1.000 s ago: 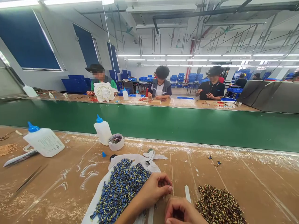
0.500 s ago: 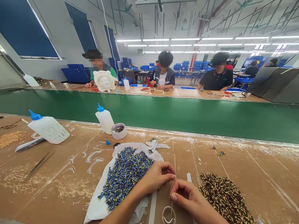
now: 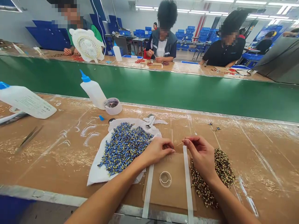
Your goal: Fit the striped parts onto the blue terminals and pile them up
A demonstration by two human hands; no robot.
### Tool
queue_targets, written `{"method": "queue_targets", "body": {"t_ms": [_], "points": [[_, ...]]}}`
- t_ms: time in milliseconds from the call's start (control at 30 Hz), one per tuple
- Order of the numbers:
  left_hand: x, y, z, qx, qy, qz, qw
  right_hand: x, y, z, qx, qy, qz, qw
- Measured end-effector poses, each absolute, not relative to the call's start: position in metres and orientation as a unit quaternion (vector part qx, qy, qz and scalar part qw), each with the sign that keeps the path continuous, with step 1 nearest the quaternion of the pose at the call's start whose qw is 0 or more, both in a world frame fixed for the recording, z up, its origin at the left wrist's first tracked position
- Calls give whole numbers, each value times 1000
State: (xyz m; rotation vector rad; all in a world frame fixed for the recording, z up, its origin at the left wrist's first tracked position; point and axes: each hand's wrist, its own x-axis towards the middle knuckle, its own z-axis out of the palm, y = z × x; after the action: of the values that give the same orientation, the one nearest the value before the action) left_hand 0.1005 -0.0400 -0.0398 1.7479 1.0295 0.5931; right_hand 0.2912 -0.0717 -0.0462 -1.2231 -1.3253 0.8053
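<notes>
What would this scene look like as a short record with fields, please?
left hand: fingertips together; anything between them too small to tell
right hand: pinching a thin stick
small clear cup: on a cardboard pad
blue-and-yellow pieces: heaped on a white sheet
dark-and-cream pieces: heaped by the right hand
beyond: a tape roll, a green belt
</notes>
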Motion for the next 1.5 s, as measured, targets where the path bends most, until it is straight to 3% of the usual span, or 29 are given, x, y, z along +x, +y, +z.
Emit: {"method": "queue_targets", "body": {"t_ms": [300,1500], "points": [[102,-39,-45,736,430,233,468,286,-73,-52,-526,-620,281,510],[101,-40,-43,760,408,230,450,282,-77,-46,-466,-683,287,483]]}}
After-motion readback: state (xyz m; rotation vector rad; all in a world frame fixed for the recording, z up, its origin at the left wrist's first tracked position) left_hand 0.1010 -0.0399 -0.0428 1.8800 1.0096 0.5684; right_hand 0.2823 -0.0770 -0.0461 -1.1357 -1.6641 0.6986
